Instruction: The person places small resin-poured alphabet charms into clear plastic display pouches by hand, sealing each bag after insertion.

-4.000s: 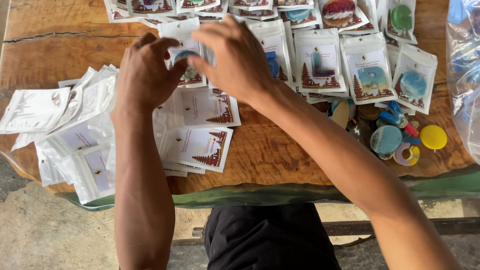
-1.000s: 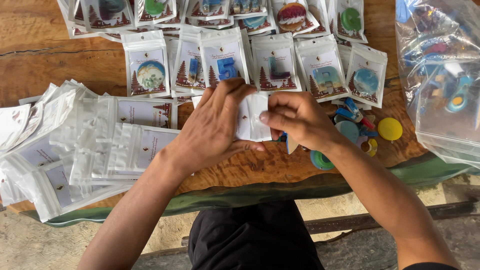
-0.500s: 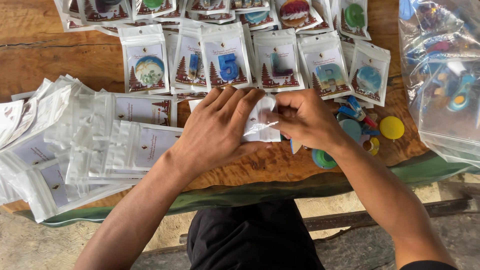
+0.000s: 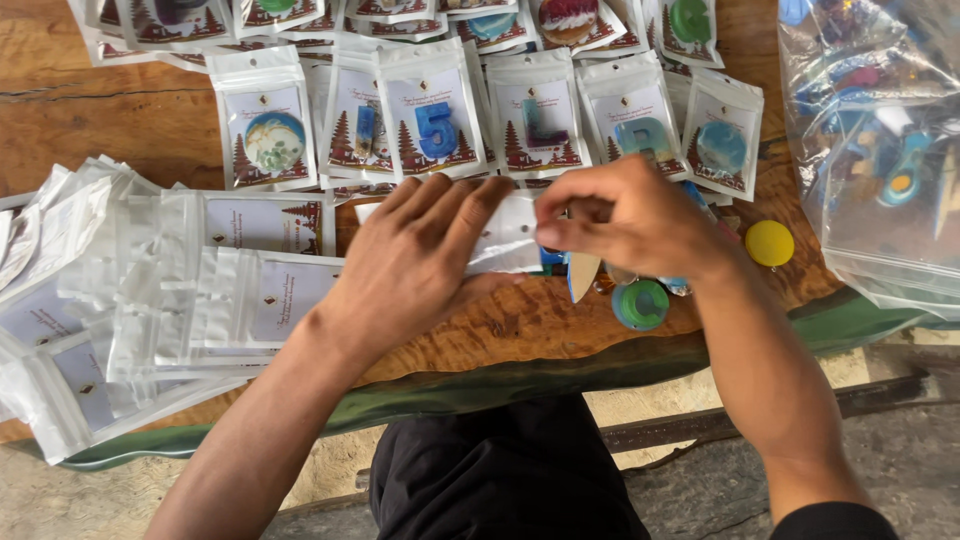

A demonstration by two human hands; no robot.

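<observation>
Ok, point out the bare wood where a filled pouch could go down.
Bare wood shows at the table's far left, beside the packed pouches, and in a thin strip near the front edge under both hands. Empty pouches crowd the left; loose resin pieces crowd the right.

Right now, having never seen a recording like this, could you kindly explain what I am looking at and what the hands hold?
There is no machine here: a camera worn on a person's head looks down at their own two bare hands over a wooden table. The left hand and right hand together hold a small white pouch. Beyond them lie rows of filled pouches showing coloured shapes. On the person's left sits a heap of empty pouches. By the right hand lie loose coloured pieces, including a yellow disc, and a clear plastic bag holding more.
</observation>
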